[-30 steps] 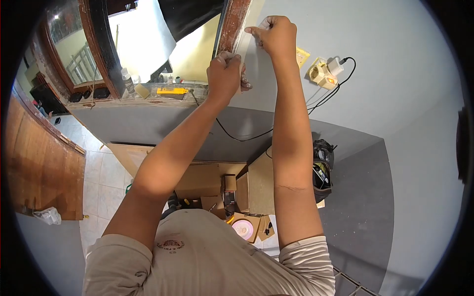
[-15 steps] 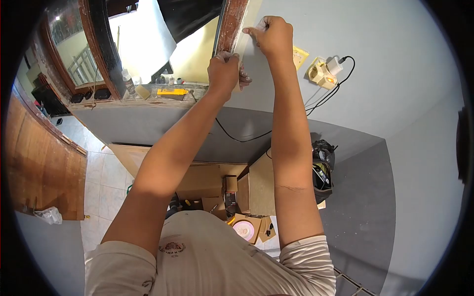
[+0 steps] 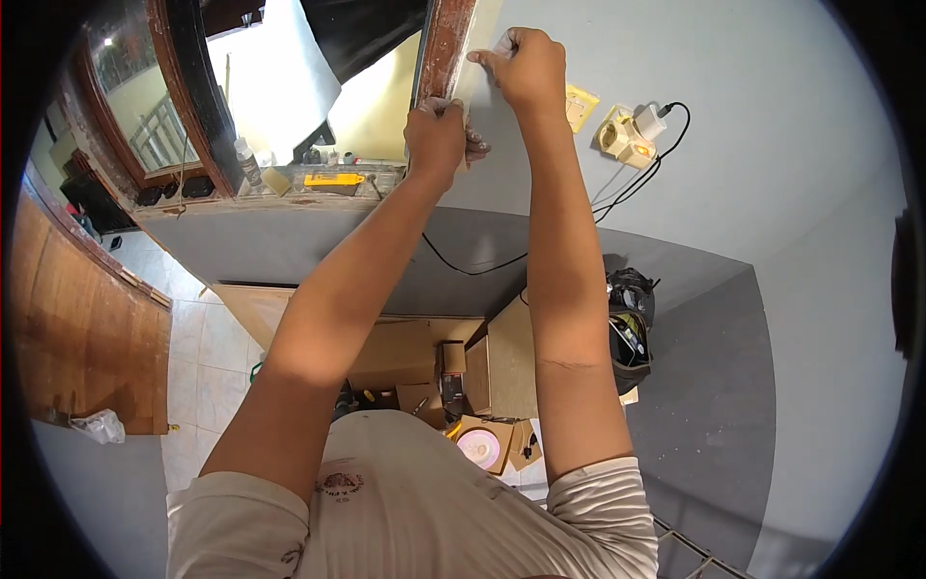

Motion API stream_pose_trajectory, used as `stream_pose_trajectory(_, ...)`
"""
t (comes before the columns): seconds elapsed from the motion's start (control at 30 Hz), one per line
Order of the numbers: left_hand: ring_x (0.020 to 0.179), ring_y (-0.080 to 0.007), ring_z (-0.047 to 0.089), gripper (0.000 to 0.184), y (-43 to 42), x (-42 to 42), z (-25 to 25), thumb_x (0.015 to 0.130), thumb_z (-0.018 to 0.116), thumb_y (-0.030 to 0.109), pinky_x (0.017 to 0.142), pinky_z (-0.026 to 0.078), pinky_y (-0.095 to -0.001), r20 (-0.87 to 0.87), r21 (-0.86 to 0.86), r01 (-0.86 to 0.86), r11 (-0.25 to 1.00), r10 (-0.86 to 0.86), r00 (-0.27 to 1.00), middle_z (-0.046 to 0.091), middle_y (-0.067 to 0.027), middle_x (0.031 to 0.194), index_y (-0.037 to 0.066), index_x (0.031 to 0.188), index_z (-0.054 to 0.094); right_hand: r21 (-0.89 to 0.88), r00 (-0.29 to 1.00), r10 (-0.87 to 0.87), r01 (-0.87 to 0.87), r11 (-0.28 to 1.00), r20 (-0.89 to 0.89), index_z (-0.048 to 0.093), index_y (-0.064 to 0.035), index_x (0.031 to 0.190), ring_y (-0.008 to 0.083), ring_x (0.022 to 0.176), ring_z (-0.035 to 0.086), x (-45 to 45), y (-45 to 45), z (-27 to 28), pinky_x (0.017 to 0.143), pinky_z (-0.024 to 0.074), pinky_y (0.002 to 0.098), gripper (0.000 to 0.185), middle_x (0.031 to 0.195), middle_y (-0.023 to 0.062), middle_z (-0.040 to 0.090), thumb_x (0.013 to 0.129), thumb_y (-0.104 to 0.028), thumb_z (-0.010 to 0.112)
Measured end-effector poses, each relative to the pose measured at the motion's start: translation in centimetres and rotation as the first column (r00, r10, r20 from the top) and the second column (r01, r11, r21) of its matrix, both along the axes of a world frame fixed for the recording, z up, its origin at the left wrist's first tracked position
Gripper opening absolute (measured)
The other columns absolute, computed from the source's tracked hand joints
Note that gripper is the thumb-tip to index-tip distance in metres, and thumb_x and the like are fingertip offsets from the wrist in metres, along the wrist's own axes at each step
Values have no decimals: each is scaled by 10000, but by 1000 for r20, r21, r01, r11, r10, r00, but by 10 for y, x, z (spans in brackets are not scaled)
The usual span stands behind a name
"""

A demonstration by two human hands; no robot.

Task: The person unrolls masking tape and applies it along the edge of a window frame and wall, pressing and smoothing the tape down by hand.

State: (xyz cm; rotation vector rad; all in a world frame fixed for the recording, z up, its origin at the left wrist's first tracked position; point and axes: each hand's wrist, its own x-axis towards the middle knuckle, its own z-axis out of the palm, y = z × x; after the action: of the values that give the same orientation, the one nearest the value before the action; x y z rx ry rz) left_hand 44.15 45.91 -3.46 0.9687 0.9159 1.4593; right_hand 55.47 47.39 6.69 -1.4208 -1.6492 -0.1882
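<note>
**Edging the right hand [image 3: 531, 75] slightly closer to the window frame [image 3: 447, 48], keeping the left hand [image 3: 437, 142] almost in place**

Curling the right fingers inward while reaching with the thumb toward the pale tape-like strip [image 3: 484, 27], running along the border between frame and grey wall [image 3: 714, 58]. Bending the left fingers into a close curl lower down, over the same strip, beside the frame's edge. Leaving any actual grip impossible to tell behind the knuckles, on both sides.

Judging by looks, probably handling as something light, thin and flexible, creasing or tearing easily. Likely favouring a hold at the edges or an end, between thumb and index finger, without hard pulling.

Moving outward to the right, passing a yellowish switch plate [image 3: 580, 109], then a socket adapter [image 3: 617, 138] holding a white plug [image 3: 649, 123]. Moving outward to the left, finding a yellow tool [image 3: 333, 179], a sponge-like block [image 3: 277, 181] and a small bottle [image 3: 247, 162] on the sill [image 3: 289, 202]. Looking farther down, seeing cardboard [image 3: 391, 352], a pink round dish [image 3: 477, 449] and a dark backpack [image 3: 629, 343].
</note>
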Motion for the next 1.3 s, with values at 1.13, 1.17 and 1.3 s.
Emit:
stream_pose_trajectory(1.13,565,-257,721,197,6,11,4,998,635,127,473,586,-373,200,-94,-41,995,59,978,699,-182,705,-58,933,621,-21,1000,-12,12,1000,14,653,40,725,442,675,662,1,-8,1,673,540,476,483,699,230,694,699,-308,986)
stream_pose_trajectory(1.17,560,-255,718,193,7,10,3,997,637,130,465,577,-370,203,-98,-40,994,59,977,699,-183,703,-51,933,614,-51,1000,-5,6,999,31,647,35,717,438,675,662,1,-10,3,668,539,477,496,697,228,693,687,-319,993)
stream_pose_trajectory(1.3,549,-250,711,196,5,8,5,996,637,140,455,566,-371,167,-87,-35,996,49,985,702,-187,699,-44,937,607,-35,986,-86,92,995,141,640,28,707,426,684,670,-4,-10,7,652,539,477,520,706,220,700,655,-336,1008)
